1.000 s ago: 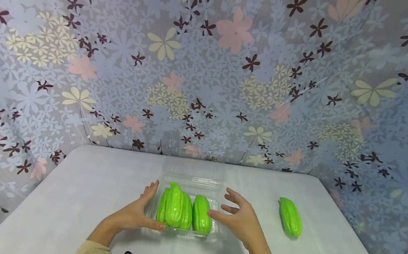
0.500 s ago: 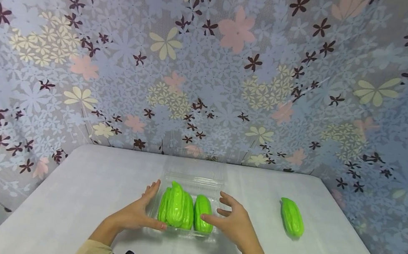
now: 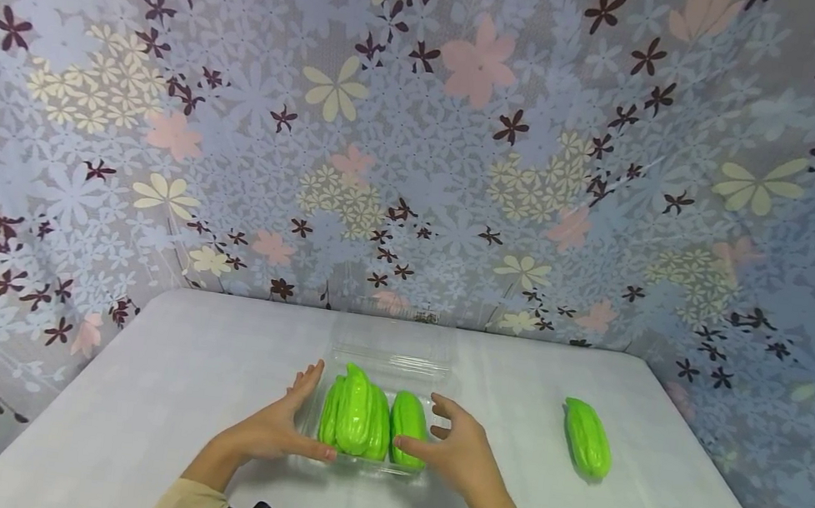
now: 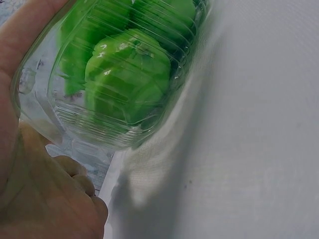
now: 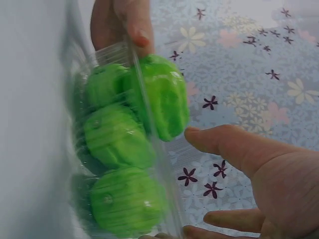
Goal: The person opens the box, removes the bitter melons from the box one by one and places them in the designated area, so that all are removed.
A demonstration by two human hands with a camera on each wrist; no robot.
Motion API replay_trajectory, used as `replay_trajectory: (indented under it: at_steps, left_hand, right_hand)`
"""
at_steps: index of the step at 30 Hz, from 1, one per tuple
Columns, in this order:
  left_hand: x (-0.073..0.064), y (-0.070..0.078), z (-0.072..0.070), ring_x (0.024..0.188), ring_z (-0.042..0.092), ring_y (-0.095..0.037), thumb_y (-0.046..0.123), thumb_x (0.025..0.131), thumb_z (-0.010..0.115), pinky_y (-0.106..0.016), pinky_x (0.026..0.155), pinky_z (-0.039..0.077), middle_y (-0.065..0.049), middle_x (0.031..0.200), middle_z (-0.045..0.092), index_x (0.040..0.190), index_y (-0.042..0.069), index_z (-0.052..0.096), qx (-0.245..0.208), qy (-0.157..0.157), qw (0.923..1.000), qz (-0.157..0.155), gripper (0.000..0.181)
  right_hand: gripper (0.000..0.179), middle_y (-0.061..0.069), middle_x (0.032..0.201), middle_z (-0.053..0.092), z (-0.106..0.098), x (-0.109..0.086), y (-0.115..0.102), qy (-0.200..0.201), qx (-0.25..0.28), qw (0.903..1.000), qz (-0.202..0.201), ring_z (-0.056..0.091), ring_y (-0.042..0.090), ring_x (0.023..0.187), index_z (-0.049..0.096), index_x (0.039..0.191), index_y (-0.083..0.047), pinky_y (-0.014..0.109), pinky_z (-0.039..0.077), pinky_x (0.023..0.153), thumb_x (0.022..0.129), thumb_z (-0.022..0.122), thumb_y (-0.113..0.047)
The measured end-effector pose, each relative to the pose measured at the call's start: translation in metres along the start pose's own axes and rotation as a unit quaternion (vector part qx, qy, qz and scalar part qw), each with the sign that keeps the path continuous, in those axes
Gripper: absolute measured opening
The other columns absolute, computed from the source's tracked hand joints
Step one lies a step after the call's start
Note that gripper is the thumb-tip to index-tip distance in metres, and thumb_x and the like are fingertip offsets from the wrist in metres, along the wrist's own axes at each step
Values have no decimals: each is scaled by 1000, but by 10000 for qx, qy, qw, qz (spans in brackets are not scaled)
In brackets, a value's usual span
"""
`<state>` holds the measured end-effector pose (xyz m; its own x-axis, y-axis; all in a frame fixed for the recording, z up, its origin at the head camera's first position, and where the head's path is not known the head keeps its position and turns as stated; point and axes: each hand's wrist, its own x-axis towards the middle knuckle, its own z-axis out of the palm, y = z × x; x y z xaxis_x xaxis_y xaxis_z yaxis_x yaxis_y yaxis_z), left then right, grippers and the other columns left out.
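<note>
A clear plastic clamshell container [image 3: 383, 467] stands mid-table with several glossy green ribbed vegetables in it, like bitter gourds. One vegetable [image 3: 355, 416] lies on top of others at the left; another [image 3: 409, 413] lies at the right. My left hand [image 3: 270, 431] grips the container's left side, thumb along the front rim. In the left wrist view, its other fingers [image 4: 79, 174] bend beyond the container wall [image 4: 94, 132]. My right hand [image 3: 460, 453] spreads at the right side, its thumb over the right vegetable in the head view. Between thumb and fingers it holds nothing.
Behind the vegetables the container's clear lid [image 3: 394, 336] is folded back toward the flowered curtain [image 3: 418, 163]. A loose green vegetable [image 3: 587, 440] lies on the white tabletop [image 3: 201, 339] to the right. Black wrist straps show at the lower edge.
My right hand has moved left and slightly toward me, closer over the container's right side. My left hand stays at the left side. The head view has shifted a little.
</note>
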<state>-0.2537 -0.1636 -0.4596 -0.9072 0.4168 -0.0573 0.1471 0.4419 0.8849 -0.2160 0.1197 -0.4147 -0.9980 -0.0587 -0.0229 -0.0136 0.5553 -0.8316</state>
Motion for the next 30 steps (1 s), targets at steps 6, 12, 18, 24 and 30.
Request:
replay_trajectory:
  at_steps: [6,12,18,24,30]
  left_hand:
    - [1,1,1,149,-14,-43,33,71,94,-73,111,-1,-19,166,-11,163,17,-2,28,23,10000,-3,134]
    - [0,2,1,149,-14,-42,32,71,94,-73,111,-2,-18,166,-11,163,17,-2,10,14,10000,-8,134]
    - [0,1,0,149,-15,-41,33,71,94,-73,110,-2,-17,166,-12,163,18,-3,7,-1,10000,0,134]
    - [0,1,1,148,-18,-40,34,71,93,-72,111,-4,-16,166,-13,163,19,-3,-33,-19,10000,-61,134]
    - [1,-1,2,147,-17,-44,34,71,93,-72,110,-4,-18,166,-13,163,18,-3,-17,3,10000,-27,134]
  right_hand:
    - [92,30,139,52,5,1,1,19,-195,9998,-66,61,47,115,47,145,7,53,56,88,74,92,-30]
    - [91,31,136,54,12,2,3,33,-329,9987,-380,63,47,110,48,142,9,53,55,89,71,93,-27]
    - [93,27,130,59,17,4,3,139,-755,9957,-518,62,43,109,50,140,11,55,53,91,68,94,-31]
    - [94,27,129,60,21,5,4,275,-939,9937,-546,59,45,115,52,138,11,57,50,95,68,95,-33]
    - [92,29,128,59,27,8,6,329,-1179,9907,-600,56,47,118,54,136,12,58,47,99,66,95,-33]
